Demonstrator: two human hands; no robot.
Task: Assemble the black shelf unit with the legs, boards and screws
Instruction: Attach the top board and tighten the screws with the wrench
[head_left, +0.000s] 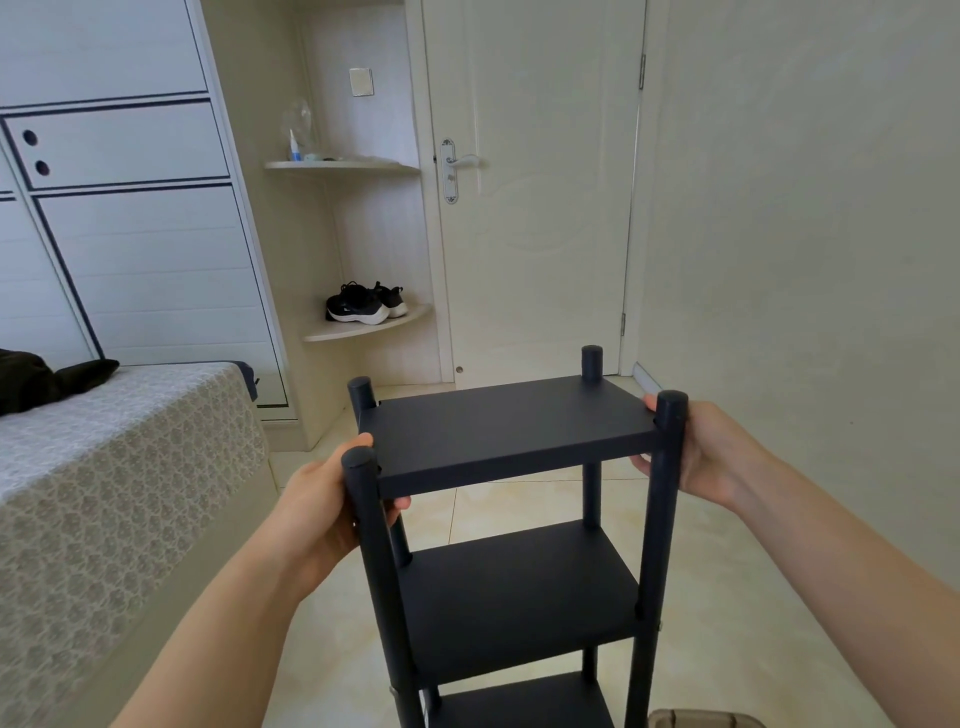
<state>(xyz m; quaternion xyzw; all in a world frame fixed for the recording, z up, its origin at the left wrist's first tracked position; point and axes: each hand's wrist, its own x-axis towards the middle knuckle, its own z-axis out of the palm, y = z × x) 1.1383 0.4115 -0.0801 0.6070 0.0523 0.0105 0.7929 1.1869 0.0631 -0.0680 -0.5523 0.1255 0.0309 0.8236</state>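
The black shelf unit (511, 431) stands upright in front of me, with three boards fixed between its round legs. Its top board sits near the legs' upper ends, the middle board (519, 587) lies below it, and the lowest board is cut off by the frame's bottom edge. My left hand (322, 514) grips the near left leg (371, 545) just under the top board, thumb above, fingers curled beneath. My right hand (711, 452) grips the near right leg (662, 493) at the same height. No loose screws are in view.
A bed with a patterned cover (119, 478) runs along the left, a dark garment on it. Behind are a white wardrobe (130, 234), corner shelves with black shoes (366, 304), and a shut door (540, 208). Pale floor tiles (753, 623) surround the unit.
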